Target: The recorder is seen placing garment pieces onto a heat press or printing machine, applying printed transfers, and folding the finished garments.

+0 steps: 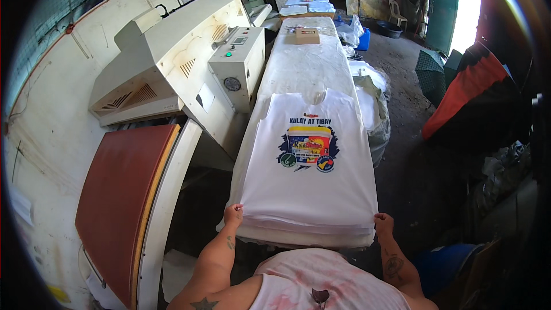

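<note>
A white sleeveless shirt panel [270, 183] with a colourful printed bucket design lies flat on top of a stack of similar white cloth on a long padded table [321, 69]. My left hand [233, 216] pinches the near left corner of the panel. At the near right corner, my right hand [383, 224] has its fingers closed on the panel's edge. Between the two hands the hem runs nearly straight, and more white layers show beneath it.
Left of the table stands a large heat machine [172, 51] with a control box [238, 66] and a reddish-brown belt or board [123, 201]. A cardboard box [307, 36] sits farther up the table. Sacks [373, 103] and umbrellas [465, 92] are at the right.
</note>
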### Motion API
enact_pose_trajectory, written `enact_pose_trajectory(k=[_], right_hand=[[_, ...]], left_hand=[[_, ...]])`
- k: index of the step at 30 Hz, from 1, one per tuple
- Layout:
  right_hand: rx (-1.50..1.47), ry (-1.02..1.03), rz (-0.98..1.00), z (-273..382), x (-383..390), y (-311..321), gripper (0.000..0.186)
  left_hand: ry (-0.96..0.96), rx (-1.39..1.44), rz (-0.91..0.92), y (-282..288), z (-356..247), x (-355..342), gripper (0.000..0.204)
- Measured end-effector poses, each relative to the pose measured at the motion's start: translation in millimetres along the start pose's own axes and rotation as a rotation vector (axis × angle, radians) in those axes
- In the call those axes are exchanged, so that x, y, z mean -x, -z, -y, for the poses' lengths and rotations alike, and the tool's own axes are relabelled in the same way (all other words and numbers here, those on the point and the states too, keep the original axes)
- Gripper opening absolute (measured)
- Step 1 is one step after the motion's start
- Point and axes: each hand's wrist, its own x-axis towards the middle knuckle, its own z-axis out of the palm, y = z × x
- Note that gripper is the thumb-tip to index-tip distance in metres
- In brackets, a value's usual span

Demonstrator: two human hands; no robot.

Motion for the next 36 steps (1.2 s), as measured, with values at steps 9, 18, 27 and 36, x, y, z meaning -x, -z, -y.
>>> enact_pose_trajectory(k=[9,18,27,36], right_hand=[[0.273,0.025,-0.220,-105.2,-0.9,16.9,0.011],[1.757,0.409,0.912,-227.3,70.3,49.3,0.016],[1.434,1.369,1.188,-193.4,68.7,-101.0,0.011],[1.765,1.733,1.577,-196.1,251.9,-270.3,0.012]], left_hand=[[0.102,0.107,-0.021,-16.6,71.1,-3.9,0.017],[0.038,0.142,0.001,-3.6,79.0,68.6,0.028],[0.296,0.234,0.468,33.8,225.2,333.6,0.037],[0.834,0.475,-0.238,136.1,348.7,632.7,0.038]])
